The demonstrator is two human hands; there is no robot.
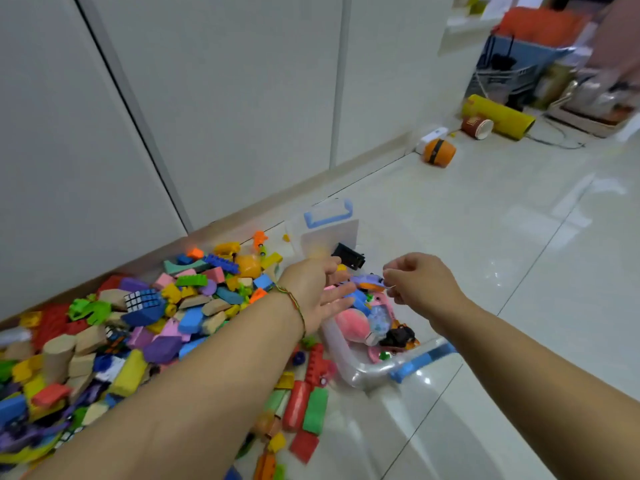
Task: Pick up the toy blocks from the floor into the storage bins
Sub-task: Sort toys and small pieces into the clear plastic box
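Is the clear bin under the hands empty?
No, the clear bin holds a pink plush toy, a black toy and other pieces; the right hand pinches a purple toy.

One left hand (322, 292), one right hand (420, 282), one storage bin (341, 358), one purple toy (367, 280), one paper cup (477, 127), blocks (138, 323) beyond counting.

Gloss on the floor, matt on the blocks.

The floor tiles (485, 237) were polished and mirror-glossy, while the cabinet doors (225, 81) looked smooth and matt. The storage bin (349, 362) and its lid (329, 233) were cloudy translucent plastic with glossy blue plastic handles (420, 363). The wooden blocks (59, 351) were bare and unvarnished, the coloured blocks (315, 410) matt and foam-like, the studded bricks (221, 263) smooth plastic. A pink toy (351, 323) was fuzzy plush; the purple toy (367, 280) looked like smooth plastic. The bracelet (294, 299) was woven thread, the cup (476, 126) paper.
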